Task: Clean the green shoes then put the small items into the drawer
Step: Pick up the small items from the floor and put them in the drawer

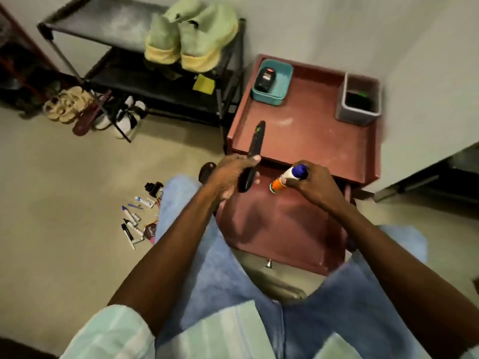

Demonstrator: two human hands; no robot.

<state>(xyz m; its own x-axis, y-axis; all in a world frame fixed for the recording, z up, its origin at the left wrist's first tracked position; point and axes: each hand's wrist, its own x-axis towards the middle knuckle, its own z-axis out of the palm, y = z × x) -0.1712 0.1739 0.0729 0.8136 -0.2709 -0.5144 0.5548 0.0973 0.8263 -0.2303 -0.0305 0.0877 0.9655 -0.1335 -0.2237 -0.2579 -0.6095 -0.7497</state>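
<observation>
Left hand (228, 174) gripped the black remote (252, 156), right hand (308, 177) clutched the spray bottle (286, 178), both over the open drawer (285, 224).

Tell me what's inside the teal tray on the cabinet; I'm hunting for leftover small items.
The teal tray holds one dark container with a red label, lying toward its left side. The rest of its floor shows bare; anything beneath the container is hidden.

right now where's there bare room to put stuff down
The open drawer floor below both hands is bare. On the table top, the middle between the teal tray and grey bin is free. The floor by the markers is crowded.
</observation>
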